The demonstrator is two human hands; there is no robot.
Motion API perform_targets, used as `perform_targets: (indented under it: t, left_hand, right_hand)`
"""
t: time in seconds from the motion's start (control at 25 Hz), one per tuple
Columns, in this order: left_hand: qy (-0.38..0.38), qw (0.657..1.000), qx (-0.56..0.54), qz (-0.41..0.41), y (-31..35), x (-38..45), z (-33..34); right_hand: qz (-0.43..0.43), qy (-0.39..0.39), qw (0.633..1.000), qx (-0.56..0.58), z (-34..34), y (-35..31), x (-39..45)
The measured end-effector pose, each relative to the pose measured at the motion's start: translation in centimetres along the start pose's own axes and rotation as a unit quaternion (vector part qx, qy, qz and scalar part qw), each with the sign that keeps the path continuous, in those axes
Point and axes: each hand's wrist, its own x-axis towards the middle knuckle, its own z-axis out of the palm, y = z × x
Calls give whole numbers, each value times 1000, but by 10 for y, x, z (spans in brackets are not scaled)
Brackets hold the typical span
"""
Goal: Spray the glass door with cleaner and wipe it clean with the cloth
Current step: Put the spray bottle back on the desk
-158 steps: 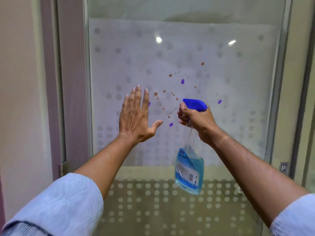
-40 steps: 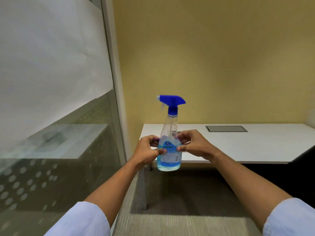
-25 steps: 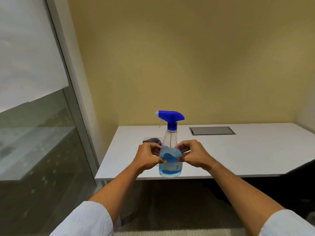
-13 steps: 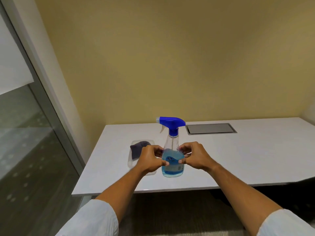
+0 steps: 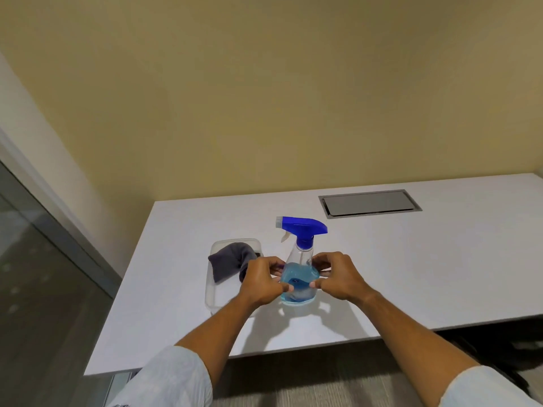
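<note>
Left hand [image 5: 263, 282] and right hand [image 5: 338, 277] grip clear plastic spray bottle [image 5: 299, 268]

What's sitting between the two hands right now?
In the head view, the spray bottle stands upright on the white table, its lower body gripped between the left hand and the right hand.

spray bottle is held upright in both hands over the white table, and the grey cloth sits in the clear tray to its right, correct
Not quite: in the head view the grey cloth lies in the clear tray to the left of the spray bottle, not right. Both hands, left and right, do hold it upright over the white table.
</note>
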Motion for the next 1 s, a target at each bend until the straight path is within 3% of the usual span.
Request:
perform_targets:
  t: [0.48, 1.0]
  left_hand:
    - [7, 996, 16, -84, -28, 50, 40]
    - [9, 996, 9, -90, -34, 66, 53]
  right_hand:
    - [26, -15, 999, 21, 27, 56, 56]
    - [49, -20, 998, 29, 33, 72, 71]
